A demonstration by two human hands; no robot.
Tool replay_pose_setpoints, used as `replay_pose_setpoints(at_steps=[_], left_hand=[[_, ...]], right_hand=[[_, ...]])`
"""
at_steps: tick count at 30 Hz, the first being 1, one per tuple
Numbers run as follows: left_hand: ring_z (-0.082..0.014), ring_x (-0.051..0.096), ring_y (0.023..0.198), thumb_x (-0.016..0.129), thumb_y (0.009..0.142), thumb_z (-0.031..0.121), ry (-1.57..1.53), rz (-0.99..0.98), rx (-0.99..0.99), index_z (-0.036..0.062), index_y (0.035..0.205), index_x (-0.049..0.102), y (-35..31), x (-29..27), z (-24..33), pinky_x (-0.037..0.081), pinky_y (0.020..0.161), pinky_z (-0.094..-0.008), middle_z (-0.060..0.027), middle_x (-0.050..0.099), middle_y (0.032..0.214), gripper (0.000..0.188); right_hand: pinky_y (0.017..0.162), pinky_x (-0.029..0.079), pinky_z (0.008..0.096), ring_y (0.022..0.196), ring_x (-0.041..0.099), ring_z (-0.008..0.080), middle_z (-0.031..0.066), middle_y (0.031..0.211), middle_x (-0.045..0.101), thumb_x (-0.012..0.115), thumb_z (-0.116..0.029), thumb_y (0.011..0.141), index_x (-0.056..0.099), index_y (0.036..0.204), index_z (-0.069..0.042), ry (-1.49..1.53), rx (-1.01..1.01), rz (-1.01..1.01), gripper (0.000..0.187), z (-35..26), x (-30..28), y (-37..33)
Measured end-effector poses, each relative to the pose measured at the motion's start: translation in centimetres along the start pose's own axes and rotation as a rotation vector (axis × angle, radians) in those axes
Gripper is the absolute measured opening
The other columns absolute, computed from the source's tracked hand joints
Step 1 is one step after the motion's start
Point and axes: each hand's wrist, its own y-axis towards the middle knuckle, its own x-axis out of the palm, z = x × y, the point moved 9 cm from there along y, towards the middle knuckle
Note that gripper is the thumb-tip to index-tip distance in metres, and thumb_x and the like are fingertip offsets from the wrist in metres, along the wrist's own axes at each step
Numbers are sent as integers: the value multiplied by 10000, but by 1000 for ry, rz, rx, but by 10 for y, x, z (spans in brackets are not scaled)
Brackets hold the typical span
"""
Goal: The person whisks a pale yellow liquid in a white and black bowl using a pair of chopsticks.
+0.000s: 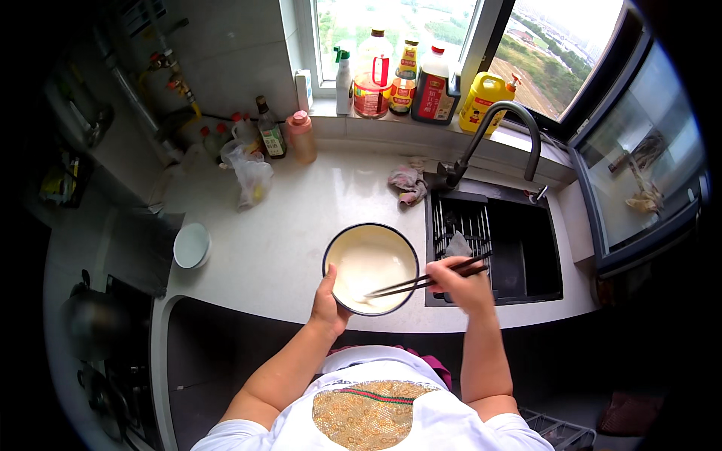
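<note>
along the window sill (323, 107), from left to right, stand a white spray bottle (344, 84) with a green trigger, a big clear bottle (371, 96) with a red handle, a slim sauce bottle (404, 79), a dark jug (435, 90) with a red cap and a yellow jug (485, 96). below them a dark tap (535, 139) arches over the black sink (538, 233), a wire rack (474, 214) in its left part. a crumpled cloth (408, 184) lies just beside the sink on the pale counter (259, 259). farther left are a pink-capped bottle (303, 143), a dark bottle (271, 134), a plastic bag (252, 180) and, nearer the front edge, a white bowl (192, 246)
</note>
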Motion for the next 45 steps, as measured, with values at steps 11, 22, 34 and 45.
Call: replay_pose_setpoints(at_steps=[11,22,34,45], left_hand=[[-253,499,1187,438,922,502,-15,18,16,66,1307,429,-2,-12,2,427,969,-391,-119,525,1270,582],[-237,517,1162,448,914,516,28,72,-3,73,1301,435,-5,-14,-1,437,952,-369,-99,525,1270,588],[-241,526,1154,464,918,490,37,6,5,56,1286,450,-4,-3,-6,447,943,-372,-110,539,1254,569],[-222,567,1093,484,908,489,14,17,38,54,1261,467,-3,-8,-4,487,895,-351,-105,569,1203,560]], right_hand=[[476,497,196,568,616,97,41,669,641,682,-91,802,686,752,-13,-43,-58,73,93,1,-20,13],[514,491,211,571,591,82,28,666,637,714,-133,799,683,761,-11,44,-141,240,132,-8,-28,8],[546,508,209,626,614,94,44,710,649,695,-109,824,681,812,-5,95,-349,122,106,-10,7,5],[513,450,194,574,587,74,27,658,629,709,-119,815,683,779,-11,207,-210,-28,116,-11,32,-2]])
